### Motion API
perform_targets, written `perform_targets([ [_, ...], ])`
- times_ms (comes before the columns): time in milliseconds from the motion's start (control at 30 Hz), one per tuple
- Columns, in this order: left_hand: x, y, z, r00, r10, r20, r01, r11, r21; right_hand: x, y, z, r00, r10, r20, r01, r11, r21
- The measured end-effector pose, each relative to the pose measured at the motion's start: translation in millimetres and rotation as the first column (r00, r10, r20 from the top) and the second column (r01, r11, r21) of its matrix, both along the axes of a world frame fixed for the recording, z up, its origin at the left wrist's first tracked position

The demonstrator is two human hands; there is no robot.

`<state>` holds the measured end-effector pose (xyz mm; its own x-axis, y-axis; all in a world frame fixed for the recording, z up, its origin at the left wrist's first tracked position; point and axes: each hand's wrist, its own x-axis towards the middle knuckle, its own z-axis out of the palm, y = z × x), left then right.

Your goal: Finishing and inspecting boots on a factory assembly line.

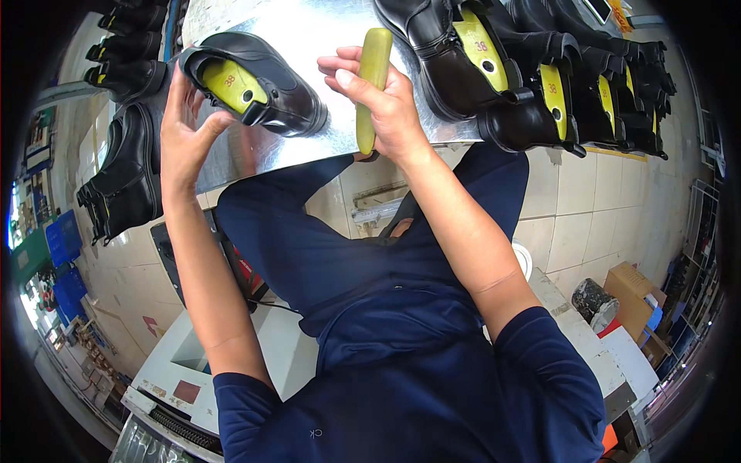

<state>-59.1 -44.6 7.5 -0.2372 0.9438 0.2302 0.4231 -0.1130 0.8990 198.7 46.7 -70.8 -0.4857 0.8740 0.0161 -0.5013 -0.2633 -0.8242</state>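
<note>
A black shoe (289, 92) with a yellow-green insole (233, 85) rests on the metal tabletop, its opening turned toward me. My left hand (185, 131) cups the shoe's left end, thumb and fingers curved round it. In my right hand (390, 104) is a yellow-green stick (376, 58), long and flat with rounded ends. It stands roughly upright across the palm, the thumb bent over it and the fingers pointing left toward the shoe. A narrow gap of tabletop separates the stick from the shoe.
Black shoes with yellow-green insoles (480, 48) crowd the right side of the metal table (270, 158). More black shoes (127, 166) stand at the left. A cardboard box (629, 289) and a stained bucket (594, 301) are on the floor at lower right.
</note>
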Motion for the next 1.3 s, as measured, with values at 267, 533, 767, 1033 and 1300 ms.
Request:
perform_targets([
  [267,-0.8,18.5,3.6,0.993,-0.03,-0.11,0.015,0.991,-0.134,5.0,5.9,0.7,0.999,0.038,0.024,-0.039,0.999,0.023],
  [533,108.4,-45.4,-18.9,0.873,0.406,-0.271,-0.391,0.914,0.11,4.6,-7.8,22.2,0.952,0.219,0.213,-0.247,0.962,0.117],
  [767,104.1,-79.5,-28.8,0.687,0.722,0.081,-0.723,0.67,0.169,8.9,-74.6,29.7,0.72,0.573,0.391,-0.637,0.77,0.044],
  [1033,14.0,-220.4,90.6,0.612,0.639,0.466,-0.737,0.675,0.042,38.4,-38.9,20.9,0.836,0.197,0.512,-0.272,0.959,0.075],
  [1300,-123.1,-511.8,262.5,-0.162,0.872,0.461,-0.546,-0.468,0.694,1.1,-13.1,50.8,0.759,-0.022,0.651,-0.189,0.949,0.253],
])
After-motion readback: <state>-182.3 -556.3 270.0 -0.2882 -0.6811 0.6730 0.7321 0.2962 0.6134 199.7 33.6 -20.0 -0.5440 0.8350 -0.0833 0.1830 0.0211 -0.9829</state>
